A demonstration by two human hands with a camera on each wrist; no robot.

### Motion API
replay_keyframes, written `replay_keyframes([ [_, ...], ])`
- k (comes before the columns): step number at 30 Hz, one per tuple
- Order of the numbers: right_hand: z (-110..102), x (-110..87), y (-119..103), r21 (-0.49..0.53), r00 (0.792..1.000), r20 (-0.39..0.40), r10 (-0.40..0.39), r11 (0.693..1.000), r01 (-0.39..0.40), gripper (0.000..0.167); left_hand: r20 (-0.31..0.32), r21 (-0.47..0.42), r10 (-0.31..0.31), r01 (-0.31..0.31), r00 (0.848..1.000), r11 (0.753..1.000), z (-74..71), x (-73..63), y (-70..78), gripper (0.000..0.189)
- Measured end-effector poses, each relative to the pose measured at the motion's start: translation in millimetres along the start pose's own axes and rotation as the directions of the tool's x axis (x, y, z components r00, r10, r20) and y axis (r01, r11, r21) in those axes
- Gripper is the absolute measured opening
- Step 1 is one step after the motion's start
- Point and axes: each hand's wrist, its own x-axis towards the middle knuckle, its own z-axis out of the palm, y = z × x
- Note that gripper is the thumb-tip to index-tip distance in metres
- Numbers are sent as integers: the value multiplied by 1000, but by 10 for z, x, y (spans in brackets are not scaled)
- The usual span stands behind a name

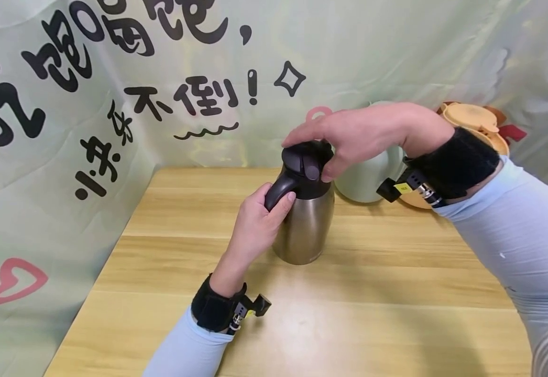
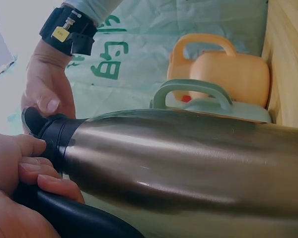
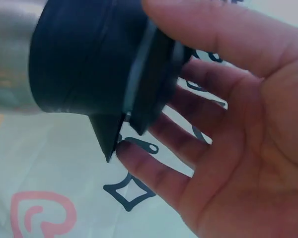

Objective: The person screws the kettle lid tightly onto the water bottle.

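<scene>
A brushed-steel thermos jug (image 1: 304, 230) stands upright on the wooden table (image 1: 198, 209). My left hand (image 1: 259, 220) grips its black handle (image 1: 280, 190), the thumb lying along the top. From above, my right hand (image 1: 361, 131) spans the black lid (image 1: 297, 157), with the thumb on the near right side and the fingers reaching over to the far side. The right wrist view shows the thumb against the black collar (image 3: 84, 59) and a fingertip close to the pointed spout (image 3: 105, 139). In the left wrist view the steel body (image 2: 188, 158) lies across the picture.
Behind the jug at right stands a pale green jug (image 1: 363, 180), partly hidden by my right arm. An orange jug (image 1: 472, 118) is farther right, beyond my wrist. A pale fabric backdrop (image 1: 198, 152) with black writing rises at the table's back and left edges.
</scene>
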Motion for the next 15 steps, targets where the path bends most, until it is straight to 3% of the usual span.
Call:
replay_keyframes([
  [3, 20, 34, -8, -18, 999, -45, 7, 1000, -8, 73, -1, 6, 13, -13, 1000, 1000, -2, 0, -7, 26],
  [10, 110, 81, -28, -33, 983, -153, 99, 994, -105, 62, -1, 14, 8, -8, 1000, 1000, -6, -4, -3, 26],
  [15, 159, 116, -39, -71, 967, -210, 146, 984, -164, 64, -5, 30, 13, -12, 1000, 999, -1, -2, 3, 27],
])
